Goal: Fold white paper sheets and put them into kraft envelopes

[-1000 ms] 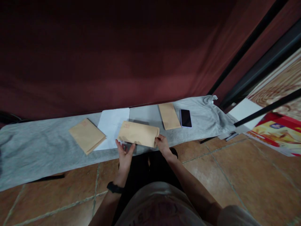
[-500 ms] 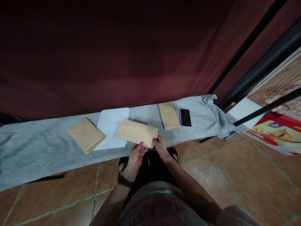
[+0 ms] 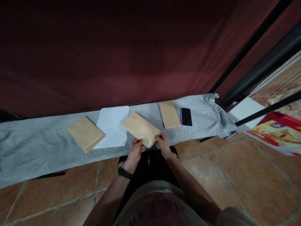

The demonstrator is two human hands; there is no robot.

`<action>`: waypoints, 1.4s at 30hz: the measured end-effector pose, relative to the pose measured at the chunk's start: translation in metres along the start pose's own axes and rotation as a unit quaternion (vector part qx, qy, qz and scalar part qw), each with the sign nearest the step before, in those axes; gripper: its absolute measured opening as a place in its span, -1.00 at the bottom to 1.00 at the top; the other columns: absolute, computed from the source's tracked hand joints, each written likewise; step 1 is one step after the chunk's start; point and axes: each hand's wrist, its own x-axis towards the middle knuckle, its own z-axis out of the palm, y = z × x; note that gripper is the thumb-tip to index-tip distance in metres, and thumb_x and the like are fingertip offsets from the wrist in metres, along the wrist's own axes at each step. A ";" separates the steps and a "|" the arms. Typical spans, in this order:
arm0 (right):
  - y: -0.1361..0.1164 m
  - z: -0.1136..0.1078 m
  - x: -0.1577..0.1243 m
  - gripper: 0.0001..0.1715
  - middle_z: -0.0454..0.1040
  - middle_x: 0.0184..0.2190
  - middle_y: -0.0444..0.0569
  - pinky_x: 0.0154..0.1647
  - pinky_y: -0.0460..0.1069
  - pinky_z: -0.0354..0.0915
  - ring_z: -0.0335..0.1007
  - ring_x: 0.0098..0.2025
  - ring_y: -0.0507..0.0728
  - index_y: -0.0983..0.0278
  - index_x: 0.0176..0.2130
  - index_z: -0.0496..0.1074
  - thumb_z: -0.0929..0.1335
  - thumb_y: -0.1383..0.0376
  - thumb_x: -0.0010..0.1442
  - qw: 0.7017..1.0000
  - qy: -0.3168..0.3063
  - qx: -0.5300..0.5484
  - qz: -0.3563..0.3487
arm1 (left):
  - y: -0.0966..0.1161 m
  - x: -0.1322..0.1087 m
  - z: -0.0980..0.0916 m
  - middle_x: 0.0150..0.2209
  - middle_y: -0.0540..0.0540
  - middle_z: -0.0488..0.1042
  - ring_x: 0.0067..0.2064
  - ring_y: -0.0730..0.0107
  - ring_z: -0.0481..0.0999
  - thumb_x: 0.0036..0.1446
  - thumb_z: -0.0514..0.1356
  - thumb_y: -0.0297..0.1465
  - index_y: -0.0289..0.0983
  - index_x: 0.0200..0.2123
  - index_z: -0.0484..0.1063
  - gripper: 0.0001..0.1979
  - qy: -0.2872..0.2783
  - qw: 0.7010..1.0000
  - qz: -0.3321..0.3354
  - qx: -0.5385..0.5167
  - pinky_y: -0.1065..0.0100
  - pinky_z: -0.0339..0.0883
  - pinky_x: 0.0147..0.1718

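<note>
Between my hands is a brown paper envelope [image 3: 141, 128] with small red print at its far left corner. White paper shows at its near right end. My left hand [image 3: 135, 151] pinches the envelope's near edge, thumb on top. At the right end, my right hand [image 3: 163, 145] has its fingers closed on the corner beside the white paper. Just left of the held envelope lie white paper sheets [image 3: 112, 121], partly covered by a stack of brown envelopes [image 3: 86, 133]. Another brown envelope [image 3: 169, 114] lies flat to the right.
A phone [image 3: 186, 117] lies right of the single envelope. Grey cloth [image 3: 35, 147] covers the long narrow bench. Dark red fabric [image 3: 141, 62] rises behind it. Black bars [image 3: 270, 110] and a red-yellow printed box [image 3: 279, 131] stand at the right, above a tiled floor [image 3: 216, 175].
The held envelope has turned, its left end swinging away from me and its right end tilting nearer. Both hands keep their grip, and the view has shifted slightly.
</note>
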 end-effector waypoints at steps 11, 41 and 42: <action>0.005 0.000 0.005 -0.58 0.53 -0.46 -0.12 -0.54 -0.07 0.42 0.45 -0.50 0.05 0.24 -0.34 0.44 0.46 0.02 -0.12 0.998 0.025 0.047 0.014 | -0.007 -0.003 0.004 -0.32 -0.01 0.59 -0.40 0.44 0.55 -0.19 0.46 -0.43 -0.22 0.16 0.32 -0.22 -0.009 0.997 0.037 0.071 0.45 0.42 -0.45; 0.020 -0.030 0.029 -0.58 0.44 0.21 0.00 0.30 0.18 0.23 0.31 0.26 0.18 0.17 0.15 0.44 0.24 0.37 0.38 0.748 -0.160 -0.512 -0.392 | 0.009 0.019 -0.057 0.15 -0.23 0.47 0.17 0.11 0.43 0.34 -0.01 -0.51 -0.25 0.13 0.43 -0.62 -0.113 0.546 0.398 0.728 0.08 0.35 0.17; 0.020 -0.031 0.029 -0.59 0.44 0.21 0.00 0.30 0.18 0.22 0.30 0.26 0.18 0.18 0.15 0.44 0.24 0.37 0.38 0.748 -0.162 -0.510 -0.394 | 0.011 0.022 -0.056 0.11 -0.22 0.50 0.14 0.10 0.45 0.36 0.00 -0.45 -0.24 0.09 0.46 -0.66 -0.113 0.555 0.402 0.719 0.05 0.36 0.16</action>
